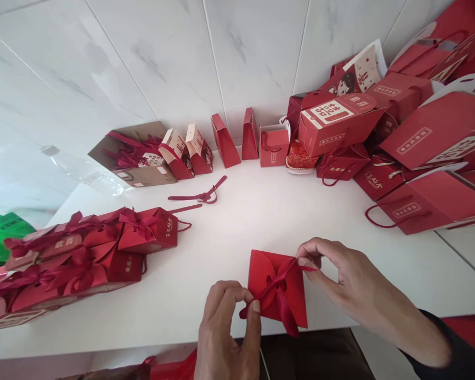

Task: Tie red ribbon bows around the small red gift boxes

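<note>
A small red gift box (261,266) stands near the table's front edge, its top flaps folded together. Over its middle a dark red ribbon (285,309) is crossed and partly knotted, with one tail hanging down the near side. At the left of the box, my left hand (229,322) pinches the ribbon between thumb and fingertips. On the other side, my right hand (340,269) pinches the ribbon at the box's far right corner. The box's lower sides are mostly hidden from above.
Boxes tied with bows (103,248) line the left side. A cardboard box (142,177) of ribbons stands by the tiled wall, with small red boxes (225,140) beside it. Loose ribbons (200,197) lie mid-table. Red boxes (431,132) are heaped at right.
</note>
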Demonstrator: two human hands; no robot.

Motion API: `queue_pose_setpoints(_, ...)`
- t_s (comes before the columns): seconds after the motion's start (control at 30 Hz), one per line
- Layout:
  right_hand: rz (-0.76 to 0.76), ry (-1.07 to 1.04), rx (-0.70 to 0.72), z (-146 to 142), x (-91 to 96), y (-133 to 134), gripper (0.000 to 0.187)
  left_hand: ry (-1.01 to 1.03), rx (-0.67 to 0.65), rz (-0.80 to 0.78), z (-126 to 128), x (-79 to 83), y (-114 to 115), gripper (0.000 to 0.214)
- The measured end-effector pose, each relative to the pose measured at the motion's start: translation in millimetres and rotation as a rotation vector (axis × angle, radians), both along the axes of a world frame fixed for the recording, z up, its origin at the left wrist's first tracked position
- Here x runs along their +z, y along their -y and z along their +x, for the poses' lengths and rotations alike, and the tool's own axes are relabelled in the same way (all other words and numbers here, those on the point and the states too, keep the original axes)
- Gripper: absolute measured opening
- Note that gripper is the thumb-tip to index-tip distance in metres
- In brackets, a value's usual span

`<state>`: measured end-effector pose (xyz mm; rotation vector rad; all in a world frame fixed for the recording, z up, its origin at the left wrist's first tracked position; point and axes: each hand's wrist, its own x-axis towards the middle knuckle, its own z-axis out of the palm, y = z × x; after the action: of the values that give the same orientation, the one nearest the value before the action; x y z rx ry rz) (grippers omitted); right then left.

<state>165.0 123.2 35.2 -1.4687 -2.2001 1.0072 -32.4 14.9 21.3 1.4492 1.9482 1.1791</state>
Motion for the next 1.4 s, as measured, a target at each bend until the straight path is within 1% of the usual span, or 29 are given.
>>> queue_pose_setpoints(0.1,-0.011,0.0,-0.006,0.6,-0.4,0.6,0.024,-0.022,-0.015,-0.012,0.9,4.4,0.3,0.019)
queue_pose_setpoints(0.23,-0.024,-0.041,-0.024,2.2,-2.4,1.6,0.019,-0.047,-0.017,0.001,5.4,7.2,-1.5,0.01)
queue_pose_setpoints(0.33,0.055,-0.135,-0.04,2.7,0.2,3.5,0.017,-0.072,-0.062,0.035,7.8,5.7,-4.8,0.019)
queue_pose_setpoints(0.43,0.125,-0.189,0.039,0.7,7.1,6.6,0.021,-0.109,-0.111,0.058,8.4,3.3,-8.5,0.021)
queue_pose_setpoints(0.53,0.09,-0.172,0.134,-3.3,12.5,9.5,0.019,-0.119,-0.131,0.074,8.6,1.5,-11.6,0.022)
queue_pose_setpoints(0.63,0.08,-0.184,0.184,-6.7,12.4,10.7,0.017,-0.119,-0.139,0.088,8.8,0.2,-14.1,0.023)
queue_pose_setpoints(0.7,0.081,-0.183,0.192,-8.3,10.7,10.3,0.014,-0.135,-0.161,0.097,8.6,-0.5,-15.7,0.024)
queue_pose_setpoints(0.77,0.072,-0.172,0.181,-9.6,9.3,9.2,0.01,-0.157,-0.181,0.103,8.1,-0.8,-17.0,0.025)
queue_pose_setpoints(0.9,0.068,-0.154,0.125,-11.3,7.9,6.6,0.015,-0.197,-0.187,0.103,6.0,-1.1,-18.6,0.026)
queue_pose_setpoints(1.03,0.072,-0.136,0.031,-11.6,4.7,4.2,0.015,-0.234,-0.188,0.111,3.6,-3.0,-18.8,0.025)
queue_pose_setpoints(1.13,0.051,-0.145,0.003,-11.0,3.3,3.9,0.015,-0.236,-0.181,0.124,2.9,-4.8,-19.0,0.024)
queue_pose_setpoints(1.2,0.083,-0.172,-0.045,-10.0,4.9,6.0,0.013,-0.236,-0.172,0.125,3.1,-5.4,-19.2,0.022)
queue_pose_setpoints(1.27,0.151,-0.187,-0.106,-8.5,8.0,10.4,0.011,-0.237,-0.167,0.127,3.5,-5.1,-19.3,0.021)
queue_pose_setpoints(1.33,0.192,-0.157,-0.09,-7.4,10.8,16.4,0.012,-0.235,-0.162,0.132,4.0,-4.3,-19.4,0.019)
queue_pose_setpoints(1.4,0.186,-0.089,0.018,-7.6,11.2,22.6,0.012,-0.234,-0.154,0.141,4.8,-3.6,-19.8,0.018)
